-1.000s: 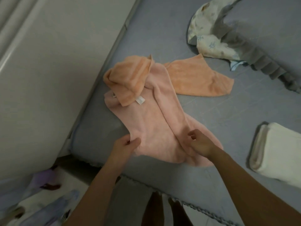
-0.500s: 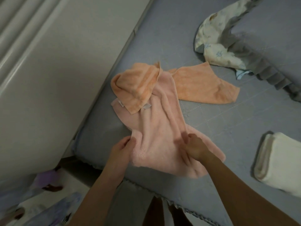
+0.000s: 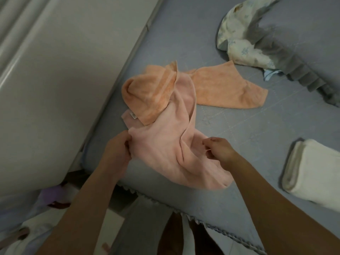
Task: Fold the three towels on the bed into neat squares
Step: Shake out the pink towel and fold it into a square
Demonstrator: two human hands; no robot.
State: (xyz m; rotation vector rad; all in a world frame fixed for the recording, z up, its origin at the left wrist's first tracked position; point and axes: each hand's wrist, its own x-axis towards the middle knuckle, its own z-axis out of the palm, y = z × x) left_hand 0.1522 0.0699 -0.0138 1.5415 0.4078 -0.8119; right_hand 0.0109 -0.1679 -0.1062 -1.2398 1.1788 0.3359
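A crumpled pink towel lies near the front corner of the grey-blue bed. My left hand grips its left edge, fingers curled into the cloth. My right hand pinches a fold of the same towel on the right side. An orange towel lies rumpled behind it, one end bunched over the pink towel's far end. A white towel, folded, sits on the bed at the right edge.
A pale wall panel runs along the bed's left side. A floral cloth and a grey ruffled pillow lie at the back right. The bed's front edge with trim is close to my body. Clutter lies on the floor at lower left.
Both hands have gathered and lifted the pink towel's near part, bunching it more. The left hand closed tighter on the left edge. The view shifted slightly.
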